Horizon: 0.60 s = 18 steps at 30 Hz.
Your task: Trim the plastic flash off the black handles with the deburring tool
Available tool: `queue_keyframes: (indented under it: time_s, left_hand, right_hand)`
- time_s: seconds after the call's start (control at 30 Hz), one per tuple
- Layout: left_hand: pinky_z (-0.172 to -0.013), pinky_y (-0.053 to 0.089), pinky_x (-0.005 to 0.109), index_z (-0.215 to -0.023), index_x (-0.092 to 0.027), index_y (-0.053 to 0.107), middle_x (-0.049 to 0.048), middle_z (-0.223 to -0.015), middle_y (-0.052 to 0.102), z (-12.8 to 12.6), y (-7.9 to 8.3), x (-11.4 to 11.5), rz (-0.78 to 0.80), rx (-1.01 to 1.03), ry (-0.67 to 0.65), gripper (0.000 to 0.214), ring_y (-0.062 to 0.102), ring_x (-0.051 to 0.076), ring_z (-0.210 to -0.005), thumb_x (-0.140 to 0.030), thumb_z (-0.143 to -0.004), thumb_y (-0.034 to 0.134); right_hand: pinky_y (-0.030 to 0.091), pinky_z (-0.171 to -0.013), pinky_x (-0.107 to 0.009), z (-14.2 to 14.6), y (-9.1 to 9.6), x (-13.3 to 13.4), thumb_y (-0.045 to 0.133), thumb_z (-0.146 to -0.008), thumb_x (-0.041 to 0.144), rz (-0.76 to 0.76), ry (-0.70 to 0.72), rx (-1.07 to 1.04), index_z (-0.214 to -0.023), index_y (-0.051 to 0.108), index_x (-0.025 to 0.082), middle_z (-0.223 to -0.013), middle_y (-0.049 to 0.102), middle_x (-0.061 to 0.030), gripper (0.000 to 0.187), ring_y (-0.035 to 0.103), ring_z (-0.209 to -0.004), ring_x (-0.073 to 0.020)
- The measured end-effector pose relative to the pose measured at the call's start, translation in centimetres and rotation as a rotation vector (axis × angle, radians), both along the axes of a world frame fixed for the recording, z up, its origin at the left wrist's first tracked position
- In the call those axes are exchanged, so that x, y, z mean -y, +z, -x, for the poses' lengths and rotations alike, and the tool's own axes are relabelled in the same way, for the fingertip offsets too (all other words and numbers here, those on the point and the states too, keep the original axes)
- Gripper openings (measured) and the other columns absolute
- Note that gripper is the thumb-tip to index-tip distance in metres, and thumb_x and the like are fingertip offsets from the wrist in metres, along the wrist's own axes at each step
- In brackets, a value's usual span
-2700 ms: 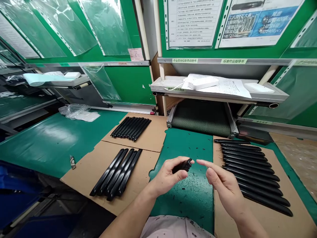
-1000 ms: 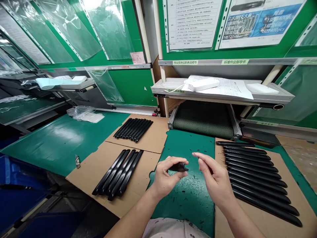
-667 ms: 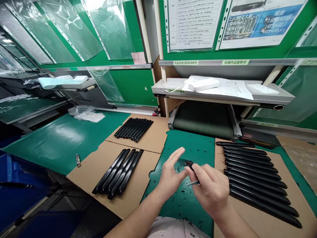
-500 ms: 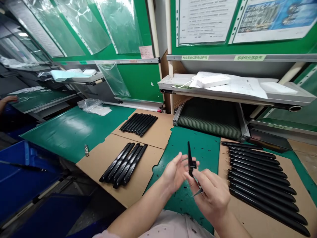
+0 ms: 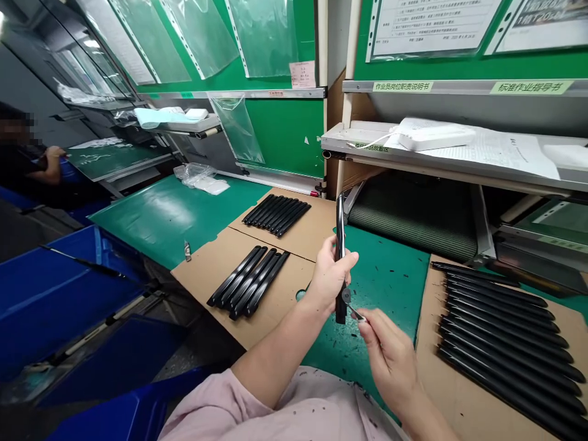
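My left hand (image 5: 328,275) is wrapped round the middle of a long, glossy black plastic strip (image 5: 340,229), which stands nearly upright above the green tabletop. Near its lower end shows a small round dark-grey part (image 5: 346,296). Pinched in the fingers of my right hand (image 5: 389,346) is a thin metal blade (image 5: 356,314), its tip close to that round part; whether it touches I cannot tell. Several similar black strips (image 5: 250,282) lie side by side on cardboard to the left, with another row (image 5: 278,214) behind them. More black strips (image 5: 505,331) lie on the right.
Cardboard sheets (image 5: 199,272) cover parts of the green table (image 5: 381,282), where black shavings are scattered. A conveyor belt (image 5: 413,211) runs under a shelf (image 5: 445,160) at the back. Blue bins (image 5: 41,288) stand at left, and a person (image 5: 50,162) sits farther off.
My left hand, open beside the strip before, has closed round it. The strip now shows more of its length, and my right hand has moved down to its lower end. The view has shifted left.
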<state>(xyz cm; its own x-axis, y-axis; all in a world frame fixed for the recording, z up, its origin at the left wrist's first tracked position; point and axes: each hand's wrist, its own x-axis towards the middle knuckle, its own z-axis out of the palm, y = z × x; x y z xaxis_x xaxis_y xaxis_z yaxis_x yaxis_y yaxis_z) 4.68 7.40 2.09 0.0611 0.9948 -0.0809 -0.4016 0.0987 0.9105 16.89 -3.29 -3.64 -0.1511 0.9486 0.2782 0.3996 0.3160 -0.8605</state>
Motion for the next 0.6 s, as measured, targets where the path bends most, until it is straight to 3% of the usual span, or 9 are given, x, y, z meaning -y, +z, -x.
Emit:
queue_keyframes:
  time_s: [0.1,0.2,0.4,0.6]
  left_hand:
    - [-0.036,0.025,0.019,-0.113,-0.020,0.048,-0.0075,-0.077,0.046,-0.1,0.4,0.4,0.023,-0.013,-0.008,0.048,0.034,0.000,-0.040,-0.023,-0.072,0.074]
    - [-0.035,0.024,0.019,-0.112,-0.020,0.047,-0.0085,-0.074,0.045,-0.2,0.9,0.7,0.044,0.021,-0.025,0.051,0.032,0.000,-0.038,-0.022,-0.069,0.075]
    - [-0.035,0.021,0.017,-0.110,-0.020,0.046,-0.0097,-0.069,0.042,-0.2,1.0,0.9,0.094,0.137,-0.025,0.049,0.027,0.000,-0.039,-0.018,-0.069,0.073]
    - [-0.037,0.022,0.017,-0.104,-0.020,0.047,-0.0104,-0.066,0.040,-0.5,1.1,0.9,0.131,0.201,0.046,0.044,0.027,0.001,-0.039,-0.017,-0.069,0.073]
  right_hand:
    - [0.028,-0.061,-0.031,-0.6,2.2,-1.8,0.046,-0.098,0.049,-0.306,-0.064,0.424,-0.090,0.059,0.018,-0.075,0.056,-0.0030,0.034,0.050,-0.067,-0.0172]
    - [0.024,-0.059,-0.033,-0.6,3.2,-2.8,0.044,-0.094,0.061,-0.449,-0.106,0.630,-0.075,0.053,0.019,-0.068,0.051,-0.0021,0.047,0.044,-0.063,-0.0171]
    - [0.019,-0.057,-0.033,0.0,2.9,-2.5,0.041,-0.096,0.058,-0.556,-0.159,0.618,-0.061,0.042,0.020,-0.058,0.040,0.0003,0.052,0.033,-0.057,-0.0156]
    - [0.020,-0.057,-0.033,0.3,2.6,-2.4,0.034,-0.096,0.064,-0.561,-0.239,0.569,-0.061,0.042,0.020,-0.058,0.041,0.0002,0.057,0.034,-0.058,-0.0157]
